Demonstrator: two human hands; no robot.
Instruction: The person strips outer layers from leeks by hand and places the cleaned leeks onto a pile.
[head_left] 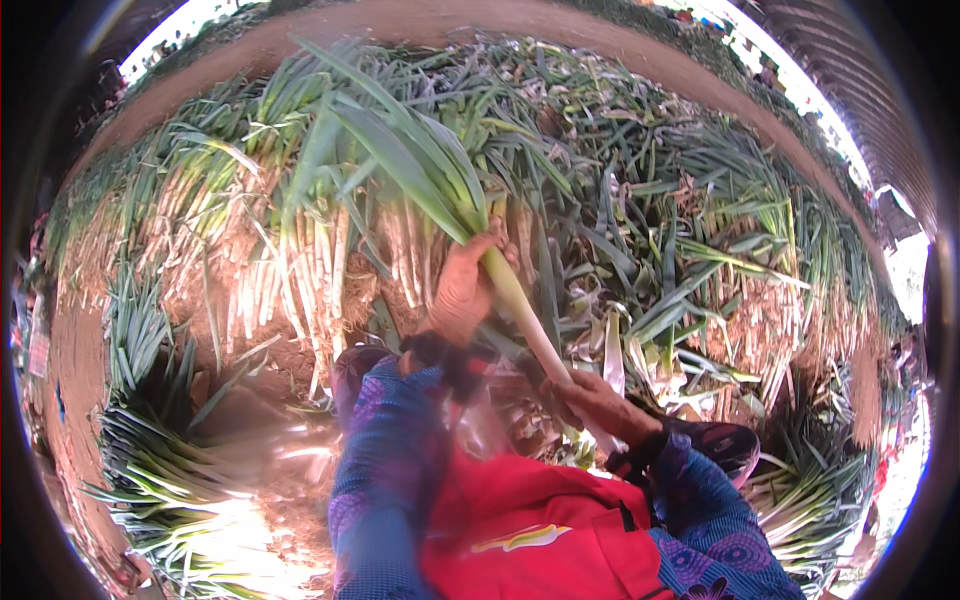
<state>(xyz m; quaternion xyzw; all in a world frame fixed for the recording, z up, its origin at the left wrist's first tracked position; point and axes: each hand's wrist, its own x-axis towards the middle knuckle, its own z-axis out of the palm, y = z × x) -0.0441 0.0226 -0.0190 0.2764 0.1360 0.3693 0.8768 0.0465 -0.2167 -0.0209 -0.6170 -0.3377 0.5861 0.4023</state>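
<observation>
A long leek [528, 318] slants across in front of me, its green leaves fanned toward the far left and its pale shank running down to the near right. My left hand [466, 285] is wrapped round it where the leaves begin to spread. Lower down, my right hand [605, 408] closes on the white shank; the root end is partly hidden by that hand. Just beyond my left hand stand rows of leeks [315, 270] with white shanks toward me.
Loose green leaves [640, 150] lie heaped at the far middle and right. More leeks are piled at the near left [185, 490] and near right [810, 500]. A red apron [540, 500] covers my lap. Bare brown ground [480, 22] runs behind the heaps.
</observation>
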